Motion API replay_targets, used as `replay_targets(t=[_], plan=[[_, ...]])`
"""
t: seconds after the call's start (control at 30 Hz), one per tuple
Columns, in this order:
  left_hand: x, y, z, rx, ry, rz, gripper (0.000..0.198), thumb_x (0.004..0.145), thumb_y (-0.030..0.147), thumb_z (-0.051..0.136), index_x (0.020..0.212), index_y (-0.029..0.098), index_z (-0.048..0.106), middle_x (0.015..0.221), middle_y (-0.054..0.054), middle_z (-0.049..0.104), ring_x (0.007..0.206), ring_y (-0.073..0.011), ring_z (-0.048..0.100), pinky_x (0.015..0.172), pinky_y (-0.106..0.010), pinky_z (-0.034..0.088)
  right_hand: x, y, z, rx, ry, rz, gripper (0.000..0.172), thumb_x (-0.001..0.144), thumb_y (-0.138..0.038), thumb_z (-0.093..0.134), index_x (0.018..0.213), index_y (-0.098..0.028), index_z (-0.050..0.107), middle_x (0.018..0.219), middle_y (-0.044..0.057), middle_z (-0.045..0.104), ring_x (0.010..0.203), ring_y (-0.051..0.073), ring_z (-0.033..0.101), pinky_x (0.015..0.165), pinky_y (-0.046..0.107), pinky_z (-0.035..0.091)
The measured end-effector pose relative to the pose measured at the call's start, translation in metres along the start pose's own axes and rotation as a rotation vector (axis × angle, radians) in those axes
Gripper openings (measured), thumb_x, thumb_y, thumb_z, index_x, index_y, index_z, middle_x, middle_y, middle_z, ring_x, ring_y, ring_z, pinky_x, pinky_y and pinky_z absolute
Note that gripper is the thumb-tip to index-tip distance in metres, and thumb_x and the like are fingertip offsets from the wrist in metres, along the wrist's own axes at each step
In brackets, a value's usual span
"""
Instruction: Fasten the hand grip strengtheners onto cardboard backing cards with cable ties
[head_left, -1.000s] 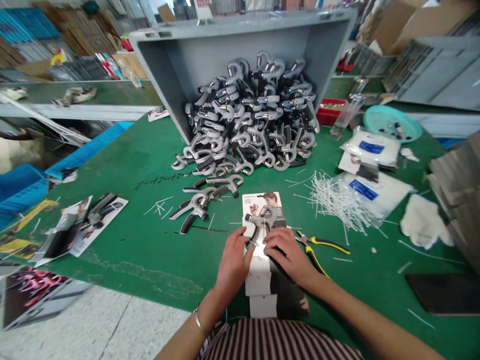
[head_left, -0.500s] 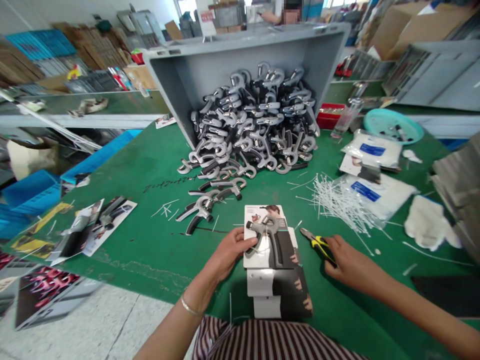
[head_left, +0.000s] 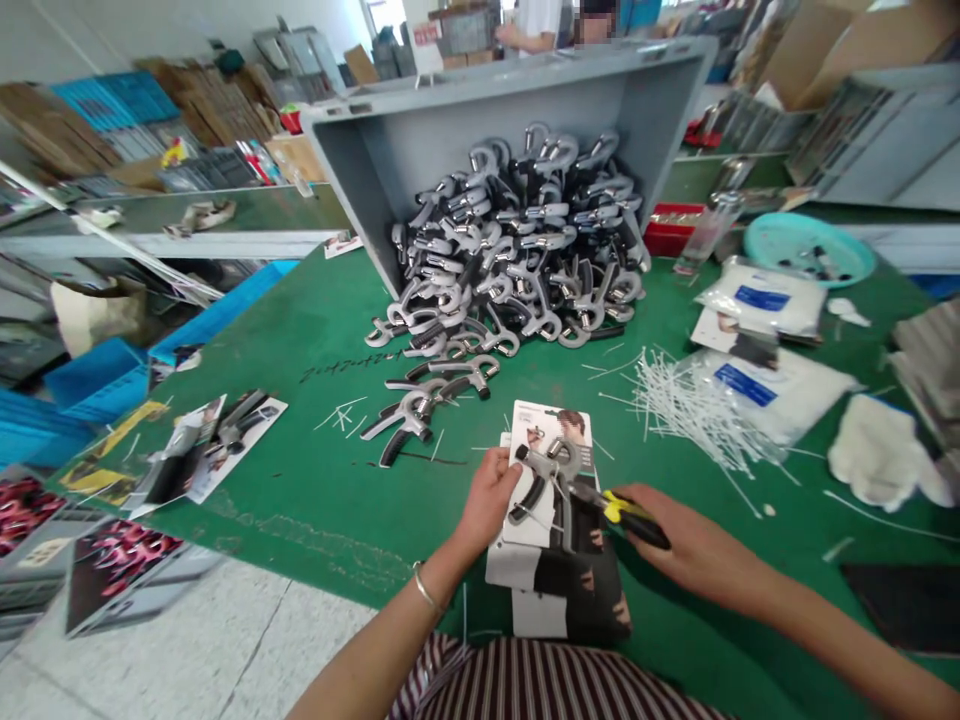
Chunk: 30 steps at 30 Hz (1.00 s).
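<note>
My left hand (head_left: 491, 495) pinches the left edge of a printed backing card (head_left: 536, 418). On that card lies a grey and black hand grip strengthener (head_left: 566, 462), with a thin white cable tie around its upper part. More printed cards (head_left: 540, 612) are stacked beneath, staggered towards me. My right hand (head_left: 664, 530) is closed around yellow-and-black pliers (head_left: 626, 515). Their jaws reach over the card to the strengthener near the tie; whether they grip the tie cannot be made out.
A grey crate (head_left: 465, 110) tipped on its side spills many grip strengtheners (head_left: 517, 240) onto the green table (head_left: 300, 480). To the right lie loose white cable ties (head_left: 694, 415), bags (head_left: 787, 385), a white glove (head_left: 874, 450) and a turquoise basin (head_left: 810, 240). Carded strengtheners (head_left: 236, 430) lie left.
My right hand has brought the pliers left from the bare table onto the strengthener. The top card has turned slightly and shifted in my left hand. The view has swung a little left.
</note>
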<state>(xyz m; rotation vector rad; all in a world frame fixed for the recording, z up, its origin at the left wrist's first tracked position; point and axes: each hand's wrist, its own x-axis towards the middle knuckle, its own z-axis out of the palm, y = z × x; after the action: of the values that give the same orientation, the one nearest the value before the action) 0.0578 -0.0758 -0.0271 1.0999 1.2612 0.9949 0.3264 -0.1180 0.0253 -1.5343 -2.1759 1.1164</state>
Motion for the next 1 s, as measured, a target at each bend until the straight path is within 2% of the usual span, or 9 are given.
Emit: replay_targets(t=[0.03, 0.1, 0.17, 0.23, 0.43, 0.6, 0.73, 0.87, 1.0], plan=[[0.002, -0.002, 0.0, 0.001, 0.008, -0.006, 0.022, 0.087, 0.035, 0.057, 0.1, 0.018, 0.051, 0.076, 0.002, 0.065, 0.068, -0.0141, 0.061, 0.069, -0.026, 0.046, 0.007, 0.001, -0.005, -0.233, 0.038, -0.103, 0.048, 0.082, -0.023, 0.058, 0.13, -0.023, 0.056, 0.114, 0.011, 0.064, 0.096, 0.027, 0.058, 0.086, 0.043, 0.047], [0.004, -0.004, 0.0, -0.032, 0.016, -0.032, 0.022, 0.085, 0.035, 0.058, 0.099, 0.019, 0.051, 0.074, 0.003, 0.064, 0.065, -0.0138, 0.06, 0.066, -0.025, 0.045, 0.019, 0.004, -0.016, -0.593, 0.059, -0.252, 0.061, 0.079, -0.018, 0.057, 0.139, -0.025, 0.05, 0.124, 0.013, 0.061, 0.105, 0.032, 0.054, 0.09, 0.049, 0.042], [0.006, -0.003, -0.001, -0.066, 0.026, -0.058, 0.023, 0.083, 0.035, 0.059, 0.097, 0.019, 0.051, 0.071, 0.004, 0.063, 0.062, -0.0132, 0.058, 0.063, -0.024, 0.044, 0.026, 0.005, -0.023, -0.776, 0.071, -0.319, 0.066, 0.079, -0.017, 0.056, 0.144, -0.023, 0.045, 0.125, 0.015, 0.06, 0.104, 0.035, 0.052, 0.087, 0.051, 0.041], [0.007, -0.002, -0.001, -0.076, 0.032, -0.073, 0.023, 0.082, 0.036, 0.06, 0.094, 0.019, 0.051, 0.069, 0.005, 0.062, 0.059, -0.0126, 0.057, 0.061, -0.024, 0.043, 0.03, 0.003, -0.024, -0.844, 0.074, -0.347, 0.068, 0.079, -0.016, 0.054, 0.146, -0.021, 0.041, 0.126, 0.016, 0.06, 0.104, 0.036, 0.051, 0.086, 0.051, 0.04], [0.006, 0.0, -0.001, -0.061, 0.031, -0.07, 0.022, 0.083, 0.036, 0.059, 0.095, 0.019, 0.051, 0.071, 0.003, 0.064, 0.061, -0.0136, 0.059, 0.061, -0.024, 0.044, 0.034, -0.005, -0.009, -0.868, 0.13, -0.295, 0.073, 0.078, -0.014, 0.052, 0.15, -0.019, 0.036, 0.126, 0.017, 0.059, 0.104, 0.038, 0.048, 0.084, 0.052, 0.04], [0.008, -0.003, -0.002, -0.026, 0.036, -0.046, 0.022, 0.084, 0.035, 0.058, 0.097, 0.019, 0.052, 0.076, 0.001, 0.066, 0.065, -0.0144, 0.061, 0.063, -0.025, 0.045, 0.037, -0.008, 0.001, -0.878, 0.149, -0.236, 0.067, 0.082, -0.017, 0.052, 0.147, -0.015, 0.038, 0.118, 0.019, 0.061, 0.096, 0.037, 0.05, 0.08, 0.05, 0.041], [0.006, -0.002, -0.001, -0.007, 0.03, -0.057, 0.029, 0.085, 0.041, 0.06, 0.102, 0.018, 0.054, 0.071, 0.001, 0.065, 0.063, -0.0152, 0.061, 0.06, -0.024, 0.044, 0.038, -0.007, 0.003, -0.819, 0.097, -0.232, 0.051, 0.086, -0.021, 0.053, 0.136, -0.015, 0.049, 0.102, 0.016, 0.065, 0.09, 0.032, 0.055, 0.076, 0.043, 0.043], [0.005, -0.001, 0.001, 0.051, 0.056, -0.034, 0.045, 0.078, 0.046, 0.072, 0.109, 0.018, 0.057, 0.093, -0.007, 0.072, 0.084, -0.0215, 0.068, 0.073, -0.029, 0.049, 0.04, 0.0, 0.0, -0.712, 0.032, -0.225, 0.024, 0.091, -0.024, 0.052, 0.113, -0.017, 0.059, 0.095, 0.011, 0.066, 0.084, 0.024, 0.06, 0.07, 0.033, 0.045], [0.009, -0.001, 0.003, 0.162, 0.079, -0.05, 0.039, 0.076, 0.047, 0.073, 0.1, 0.017, 0.064, 0.098, -0.009, 0.072, 0.09, -0.0248, 0.067, 0.081, -0.033, 0.048, 0.045, 0.016, -0.004, -0.669, 0.015, -0.303, 0.019, 0.09, -0.021, 0.051, 0.106, -0.017, 0.06, 0.093, 0.011, 0.066, 0.082, 0.022, 0.063, 0.07, 0.03, 0.046]])
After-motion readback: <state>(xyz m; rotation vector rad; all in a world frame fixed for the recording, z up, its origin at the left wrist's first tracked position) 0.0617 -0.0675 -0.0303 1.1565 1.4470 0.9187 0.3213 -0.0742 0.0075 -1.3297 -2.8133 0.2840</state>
